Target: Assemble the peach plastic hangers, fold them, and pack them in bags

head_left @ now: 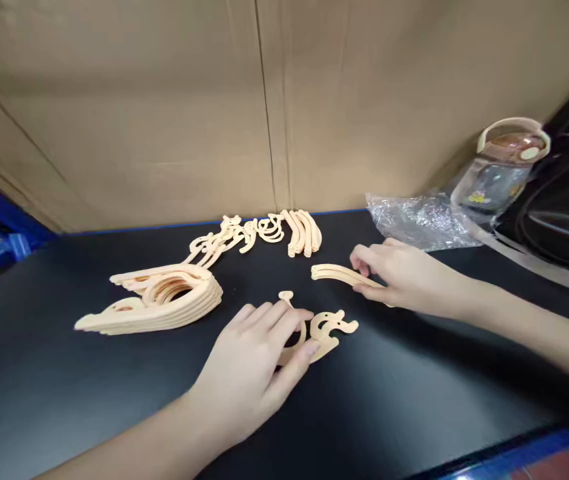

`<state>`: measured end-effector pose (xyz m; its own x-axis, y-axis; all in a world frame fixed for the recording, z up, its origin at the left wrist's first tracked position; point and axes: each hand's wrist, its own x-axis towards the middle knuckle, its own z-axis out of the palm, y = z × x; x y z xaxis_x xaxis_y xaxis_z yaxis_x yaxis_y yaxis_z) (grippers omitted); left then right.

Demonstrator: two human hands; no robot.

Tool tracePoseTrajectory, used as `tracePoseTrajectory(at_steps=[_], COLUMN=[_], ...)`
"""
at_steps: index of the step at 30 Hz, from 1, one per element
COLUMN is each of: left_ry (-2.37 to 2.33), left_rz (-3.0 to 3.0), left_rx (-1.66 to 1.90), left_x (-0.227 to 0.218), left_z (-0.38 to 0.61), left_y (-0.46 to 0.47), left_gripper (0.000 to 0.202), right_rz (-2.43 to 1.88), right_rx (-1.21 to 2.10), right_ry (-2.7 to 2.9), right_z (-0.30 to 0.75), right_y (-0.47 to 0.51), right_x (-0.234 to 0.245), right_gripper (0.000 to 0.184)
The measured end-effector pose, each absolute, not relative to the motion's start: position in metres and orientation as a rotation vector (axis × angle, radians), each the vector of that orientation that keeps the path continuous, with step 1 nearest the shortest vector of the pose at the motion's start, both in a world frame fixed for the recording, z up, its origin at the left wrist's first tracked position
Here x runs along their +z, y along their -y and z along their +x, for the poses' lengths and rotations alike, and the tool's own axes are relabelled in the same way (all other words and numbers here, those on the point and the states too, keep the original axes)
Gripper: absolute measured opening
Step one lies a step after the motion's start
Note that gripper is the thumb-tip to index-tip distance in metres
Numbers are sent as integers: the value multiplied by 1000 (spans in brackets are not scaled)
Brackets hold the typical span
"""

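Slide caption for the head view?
Left hand on a curly pale piece, right hand at curved strips, on a black table.

Curled left grip, curled right grip

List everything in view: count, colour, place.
large curved pieces: several stacked, count unclear, cream, table left
small shaped pieces: many, cream, table back
back strips: several, cream, back, right of small pieces
near strips: at least two, cream, by right hand
cut-out parts: partly hidden, cream, under left hand
plastic film: one, clear, back right
bottle: one, clear with pinkish lid, far right
strap: one, pale, right
dark object: unclear, black, right edge
table: one, black, below
cardboard: count unclear, brown, behind
frame: blue, left
hands: two, left on cut-out parts, right at near strips
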<state>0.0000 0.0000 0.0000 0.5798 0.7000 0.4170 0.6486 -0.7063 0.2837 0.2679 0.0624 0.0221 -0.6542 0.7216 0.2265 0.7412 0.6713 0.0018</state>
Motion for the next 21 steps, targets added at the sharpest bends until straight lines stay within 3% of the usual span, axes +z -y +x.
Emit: tracePoseTrajectory(at_steps=[8, 12, 21], left_ry=[-1269, -1332, -1183], left_rz=[2586, 2662, 2954], left_rx=[863, 955, 872], left_x=[6, 6, 2], left_z=[-10, -17, -16], left_y=[-12, -27, -35], left_gripper=[11, 11, 22], right_rz=[-931, -867, -998], right_rx=[-195, -212, -157], right_ry=[2710, 2605, 2645], right_z=[236, 231, 257], right_y=[-74, -74, -58], right_x=[17, 14, 13], right_gripper=[19, 33, 42])
